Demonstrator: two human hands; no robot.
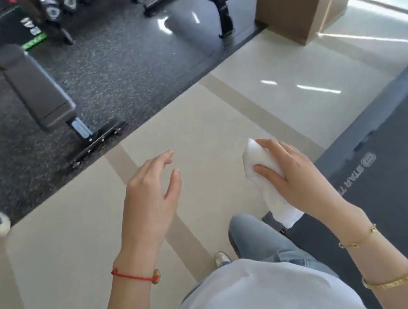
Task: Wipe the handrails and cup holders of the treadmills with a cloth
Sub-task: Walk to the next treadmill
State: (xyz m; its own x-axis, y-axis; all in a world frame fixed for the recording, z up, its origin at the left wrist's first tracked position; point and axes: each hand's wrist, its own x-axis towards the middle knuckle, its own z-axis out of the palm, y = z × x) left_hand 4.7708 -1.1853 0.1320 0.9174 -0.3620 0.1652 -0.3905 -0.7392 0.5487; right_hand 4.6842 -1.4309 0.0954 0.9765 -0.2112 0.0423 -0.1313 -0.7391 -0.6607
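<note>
My right hand grips the folded white cloth; left hand open, empty. Cloth appears soft, light, limp: keep it bunched in the palm.

Crumpled white cloth hangs down lengthwise, held above the dark grey treadmill deck at right.

Both forearms reach forward, bare, with the wrists almost straight. The left hand is empty, its fingers loosely spread and a little curled, palm turned inward. The right hand is closed around a cloth, thumb on top.
</note>
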